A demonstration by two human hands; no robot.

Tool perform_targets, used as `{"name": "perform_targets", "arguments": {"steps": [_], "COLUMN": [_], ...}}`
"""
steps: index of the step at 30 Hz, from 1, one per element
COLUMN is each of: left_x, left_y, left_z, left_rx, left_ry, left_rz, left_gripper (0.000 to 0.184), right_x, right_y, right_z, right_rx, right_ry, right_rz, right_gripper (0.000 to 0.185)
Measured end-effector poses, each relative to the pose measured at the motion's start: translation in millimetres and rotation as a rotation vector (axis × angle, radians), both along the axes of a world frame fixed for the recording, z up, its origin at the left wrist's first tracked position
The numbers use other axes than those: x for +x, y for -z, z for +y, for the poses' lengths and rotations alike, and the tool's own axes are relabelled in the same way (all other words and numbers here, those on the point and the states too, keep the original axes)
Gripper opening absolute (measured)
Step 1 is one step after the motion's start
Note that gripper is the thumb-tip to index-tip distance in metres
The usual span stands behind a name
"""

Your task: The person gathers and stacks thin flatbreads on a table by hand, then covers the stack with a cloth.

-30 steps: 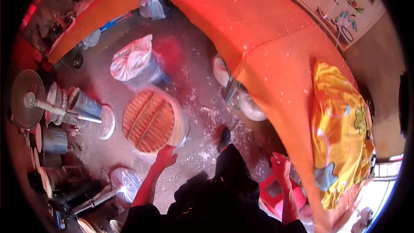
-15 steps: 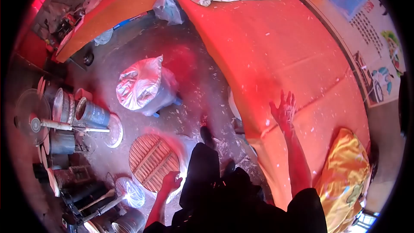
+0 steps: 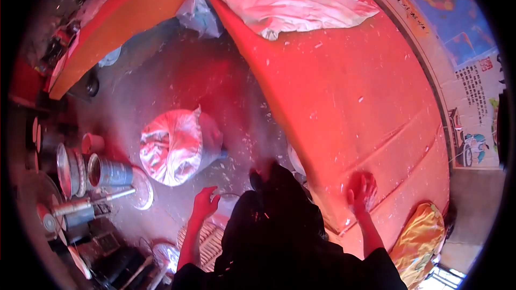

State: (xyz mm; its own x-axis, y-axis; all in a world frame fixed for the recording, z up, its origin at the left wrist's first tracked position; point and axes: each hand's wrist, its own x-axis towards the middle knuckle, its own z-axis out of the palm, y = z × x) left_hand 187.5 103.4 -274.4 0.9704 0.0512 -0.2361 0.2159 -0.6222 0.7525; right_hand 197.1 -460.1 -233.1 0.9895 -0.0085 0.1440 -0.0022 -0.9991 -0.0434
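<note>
My right hand (image 3: 363,192) is over the near part of a long table covered in orange-red cloth (image 3: 328,107), with its fingers apart and nothing in them. White powder or residue shows on this hand. Whether it presses on the cloth is hard to tell. My left hand (image 3: 205,203) hangs above the floor to the left of my body, its fingers loosely bent and the thumb apart, holding nothing I can see. Below my left forearm lies a round slatted wooden lid (image 3: 210,247), partly hidden by the arm. A white cloth (image 3: 290,2) covers the table's far end.
A white plastic-wrapped bundle (image 3: 171,147) stands on the floor ahead. Metal buckets (image 3: 110,172) and a standing fan's pole (image 3: 94,202) are at left. A yellow cloth (image 3: 419,239) lies at the table's near right. Posters (image 3: 475,102) line the right wall.
My view has shifted forward along the table. My right hand has turned and sits lower in view. My left hand has moved forward past the slatted lid, its fingers less curled.
</note>
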Motion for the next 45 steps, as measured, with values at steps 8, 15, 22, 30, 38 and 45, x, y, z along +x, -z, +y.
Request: {"name": "perform_targets", "arguments": {"steps": [8,15,22,30,38,45], "left_x": [138.2,252.0,297.5,367.7,422.7,409.2], "left_y": [21.3,-20.1,-11.6,73.0,64.6,73.3], "left_z": [61.8,78.8,141.3,227.4,313.6,366.6], "left_rx": [0.198,0.094,0.132,0.036,0.095,0.129], "left_ry": [0.121,0.053,-0.008,-0.154,-0.324,-0.577], "left_rz": [0.102,0.152,0.336,0.212,0.140,0.232], "left_gripper": [0.038,0.035,0.038,0.038,0.039,0.040], "right_x": [261.1,536.7,619.4,625.3,787.0,874.9], "right_y": [-25.0,-82.5,26.7,15.3,-74.9,-127.0], "right_z": [89.8,251.7,300.7,291.7,416.0,561.9], "right_rx": [0.375,0.369,0.097,0.060,0.163,-0.131], "right_ry": [-0.042,-0.354,-0.249,-0.499,-0.382,-0.636], "right_rz": [-0.247,-0.365,-0.303,-0.095,-0.142,-0.096], "right_gripper": [0.037,0.067,0.065,0.067,0.064,0.066]}}
